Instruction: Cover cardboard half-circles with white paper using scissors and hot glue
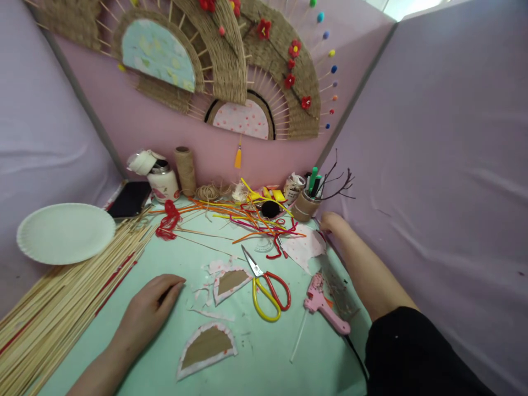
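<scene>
My left hand (154, 302) rests on the green tabletop, fingers loosely curled together, with nothing visible in it. To its right lie two half-round cardboard pieces edged with white material: a smaller one (233, 282) among torn scraps, and a larger one (208, 347) nearer me. Scissors (266, 289) with one yellow and one red handle lie slightly spread beside them. My right hand (331, 223) reaches to the far right, by a pale patterned sheet (303, 247) and a pen holder (305, 208). Its fingertips are mostly hidden; something small and dark red shows below them.
A pink glue gun (325, 311) with a cable lies at the right. Thin wooden sticks (78, 280) and a paper plate (66, 234) fill the left side. Coloured pipe cleaners (247, 217), a twine spool (185, 170) and a white flask (163, 181) stand or lie at the back.
</scene>
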Motion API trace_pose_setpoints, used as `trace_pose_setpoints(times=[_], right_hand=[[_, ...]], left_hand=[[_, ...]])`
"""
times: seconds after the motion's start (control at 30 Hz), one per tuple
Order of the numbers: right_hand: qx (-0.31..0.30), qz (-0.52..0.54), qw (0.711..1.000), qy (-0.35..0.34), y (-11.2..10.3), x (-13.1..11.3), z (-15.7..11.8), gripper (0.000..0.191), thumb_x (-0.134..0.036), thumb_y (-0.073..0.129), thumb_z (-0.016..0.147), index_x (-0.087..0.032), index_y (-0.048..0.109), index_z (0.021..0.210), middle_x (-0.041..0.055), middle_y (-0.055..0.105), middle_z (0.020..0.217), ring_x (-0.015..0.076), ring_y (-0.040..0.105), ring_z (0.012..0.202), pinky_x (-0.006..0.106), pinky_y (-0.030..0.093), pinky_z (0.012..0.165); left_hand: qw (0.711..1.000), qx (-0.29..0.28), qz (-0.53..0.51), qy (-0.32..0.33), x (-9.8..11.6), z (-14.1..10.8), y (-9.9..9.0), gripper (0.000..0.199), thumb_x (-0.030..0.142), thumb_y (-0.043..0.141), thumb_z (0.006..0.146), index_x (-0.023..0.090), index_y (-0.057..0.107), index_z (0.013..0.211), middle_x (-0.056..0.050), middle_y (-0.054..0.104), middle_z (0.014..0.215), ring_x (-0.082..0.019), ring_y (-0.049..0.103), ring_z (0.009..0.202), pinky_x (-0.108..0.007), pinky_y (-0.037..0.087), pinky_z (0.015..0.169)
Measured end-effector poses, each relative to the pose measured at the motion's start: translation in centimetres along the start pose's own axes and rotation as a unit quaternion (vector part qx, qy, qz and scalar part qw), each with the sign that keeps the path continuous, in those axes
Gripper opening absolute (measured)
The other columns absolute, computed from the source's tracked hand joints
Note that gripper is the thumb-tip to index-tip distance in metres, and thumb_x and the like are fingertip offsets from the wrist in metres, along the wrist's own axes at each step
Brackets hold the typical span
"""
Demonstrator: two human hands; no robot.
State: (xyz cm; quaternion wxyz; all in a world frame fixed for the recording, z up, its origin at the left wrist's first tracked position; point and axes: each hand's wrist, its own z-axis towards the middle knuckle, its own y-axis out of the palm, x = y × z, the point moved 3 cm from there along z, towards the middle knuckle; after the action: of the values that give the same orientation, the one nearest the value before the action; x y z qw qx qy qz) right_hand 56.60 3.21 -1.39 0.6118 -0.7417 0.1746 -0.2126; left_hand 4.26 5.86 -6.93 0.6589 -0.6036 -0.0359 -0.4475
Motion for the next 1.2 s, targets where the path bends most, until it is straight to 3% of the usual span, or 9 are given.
trace_pose_setpoints(times=[0.1,0.3,0.5,0.63,0.77,0.87,0.93,1.03,1.2], right_hand=[[-0.066,0.014,0.998,0.021,-0.7,1.1,-2.4,0.009,-0.012,0.065,0.068,-0.012,0.071,0.062,0.0120,0.064,0.058,0.0213,0.064,0.061,0.030,0.048,0.061],[-0.073,0.083,0.993,0.033,0.0,1.1,-7.0,0.021,-0.023,0.050,0.086,-0.015,0.068,0.094,0.0025,0.067,0.071,0.0067,0.052,0.049,0.018,0.042,0.051],[-0.021,0.048,0.997,0.052,0.1,-0.7,-6.1,0.013,-0.020,0.064,0.077,-0.011,0.069,0.085,0.0096,0.068,0.073,0.0177,0.063,0.068,0.024,0.044,0.060],[0.019,0.046,0.998,-0.035,-0.7,-5.7,-3.8,0.029,-0.034,0.067,0.077,-0.015,0.068,0.099,0.0133,0.069,0.096,0.0233,0.063,0.092,0.027,0.045,0.075],[0.109,0.086,0.967,-0.213,-2.1,-13.4,-2.3,0.061,-0.036,0.072,0.071,-0.015,0.054,0.126,0.0139,0.056,0.127,0.0254,0.051,0.116,0.032,0.039,0.096],[0.197,0.113,0.915,-0.332,-3.2,-19.2,-2.0,0.040,-0.024,0.059,0.079,-0.013,0.058,0.118,0.0142,0.059,0.121,0.0250,0.051,0.115,0.035,0.036,0.098],[0.173,0.106,0.904,-0.376,-3.3,-22.6,-1.6,0.031,-0.019,0.053,0.081,-0.014,0.062,0.110,0.0128,0.064,0.110,0.0236,0.055,0.107,0.033,0.039,0.094],[0.107,0.073,0.898,-0.419,-2.5,-27.2,-0.9,0.035,-0.022,0.058,0.080,-0.014,0.060,0.113,0.0138,0.064,0.111,0.0243,0.056,0.106,0.032,0.040,0.091],[0.054,0.029,0.920,-0.387,-0.8,-31.6,1.2,0.052,-0.025,0.065,0.072,-0.010,0.053,0.120,0.0173,0.061,0.119,0.0256,0.057,0.105,0.030,0.042,0.086]], left_hand=[[1.000,-0.001,-0.005,0.003,0.1,0.0,-0.1,0.032,0.048,0.046,0.087,0.024,0.067,0.088,-0.003,0.071,0.093,-0.020,0.065,0.086,-0.030,0.051,0.077],[0.999,-0.029,-0.026,0.029,1.1,-0.2,0.2,0.030,0.045,0.046,0.089,0.023,0.067,0.089,-0.003,0.070,0.093,-0.019,0.063,0.087,-0.029,0.049,0.079],[0.996,-0.051,-0.052,0.051,1.8,-0.7,0.3,0.029,0.039,0.043,0.091,0.021,0.065,0.089,-0.004,0.068,0.093,-0.019,0.062,0.088,-0.030,0.048,0.080],[0.995,-0.050,-0.061,0.054,1.9,-0.9,0.5,0.026,0.036,0.043,0.091,0.021,0.065,0.089,-0.005,0.068,0.093,-0.019,0.061,0.088,-0.031,0.048,0.080],[0.994,-0.065,-0.070,0.046,1.9,-1.0,0.8,0.026,0.035,0.042,0.092,0.022,0.065,0.090,-0.006,0.068,0.092,-0.019,0.060,0.087,-0.032,0.049,0.079],[0.993,-0.078,-0.078,0.038,2.0,-1.2,0.9,0.027,0.035,0.041,0.093,0.022,0.065,0.091,-0.006,0.067,0.092,-0.019,0.060,0.088,-0.033,0.048,0.080],[0.993,-0.079,-0.083,0.031,2.0,-1.2,0.8,0.027,0.035,0.041,0.094,0.022,0.065,0.092,-0.007,0.067,0.093,-0.019,0.060,0.089,-0.033,0.049,0.080],[0.992,-0.079,-0.090,0.027,2.1,-1.2,0.8,0.027,0.034,0.041,0.094,0.022,0.065,0.091,-0.007,0.066,0.092,-0.019,0.060,0.088,-0.033,0.049,0.079],[0.992,-0.084,-0.094,0.026,2.2,-1.3,0.7,0.027,0.033,0.040,0.094,0.022,0.065,0.090,-0.007,0.066,0.090,-0.019,0.059,0.087,-0.034,0.049,0.079]])
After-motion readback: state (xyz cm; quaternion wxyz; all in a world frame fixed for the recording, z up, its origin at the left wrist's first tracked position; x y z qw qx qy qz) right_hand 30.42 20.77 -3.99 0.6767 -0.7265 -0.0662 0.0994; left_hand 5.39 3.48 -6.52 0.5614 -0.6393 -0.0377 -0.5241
